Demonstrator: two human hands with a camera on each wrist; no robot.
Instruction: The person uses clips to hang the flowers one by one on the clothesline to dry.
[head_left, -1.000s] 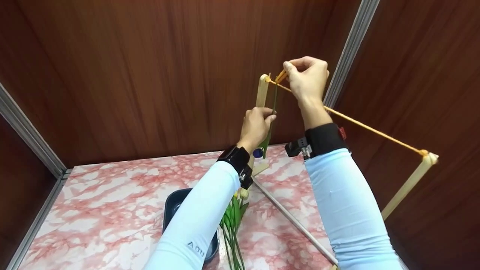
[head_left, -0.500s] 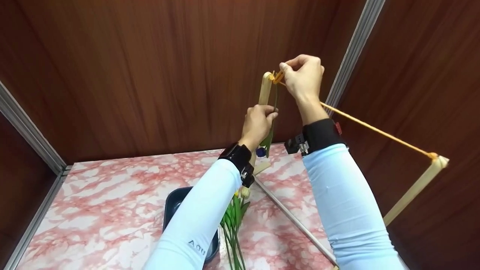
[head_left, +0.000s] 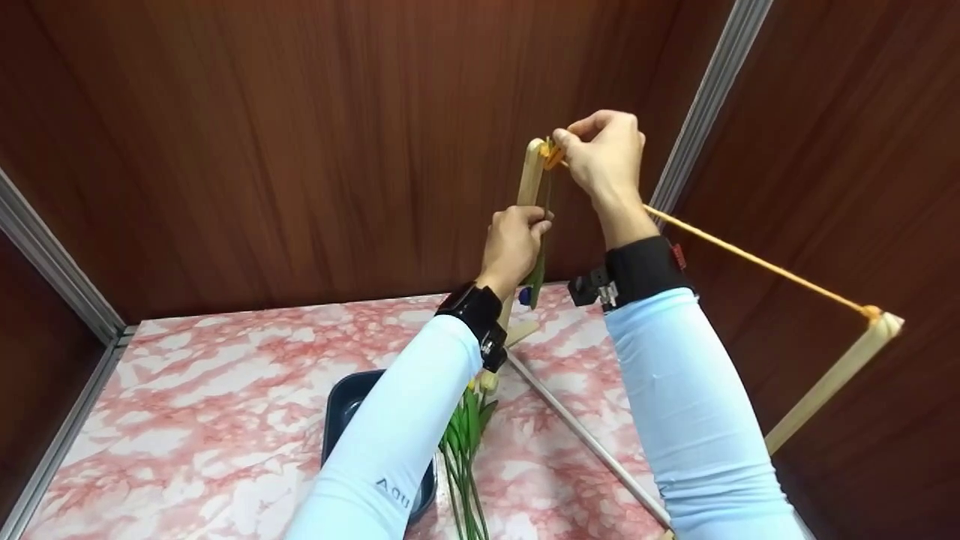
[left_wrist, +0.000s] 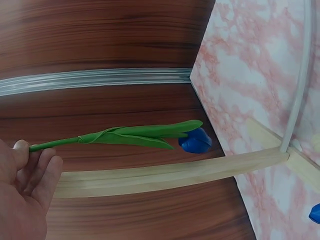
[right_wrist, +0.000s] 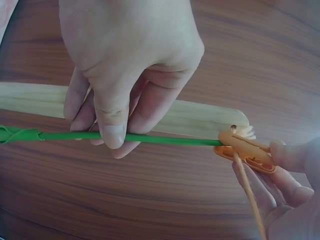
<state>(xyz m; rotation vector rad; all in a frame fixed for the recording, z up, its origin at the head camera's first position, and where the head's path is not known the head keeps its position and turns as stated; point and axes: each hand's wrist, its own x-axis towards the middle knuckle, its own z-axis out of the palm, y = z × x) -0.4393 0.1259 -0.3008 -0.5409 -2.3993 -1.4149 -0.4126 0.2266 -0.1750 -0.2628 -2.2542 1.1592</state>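
Note:
My left hand pinches the green stem of a blue artificial tulip, which hangs bloom down beside a wooden post. Near the post's top, my right hand pinches an orange clothespin between thumb and fingers. In the right wrist view the stem's upper end reaches the clothespin's jaws, where the orange cord also passes. Whether the jaws bite on both, I cannot tell. The bloom is mostly hidden behind leaves in the head view.
The cord slopes to a second wooden post at right. A pale rod joins the posts' feet on the marbled table. Several tulips lie beside a dark blue tray, partly under my left sleeve. Wood-grain panels stand behind.
My right hand has shifted slightly left with the clothespin, closer to the post top and the cord's knot. The left hand has risen a little, still pinching the stem.

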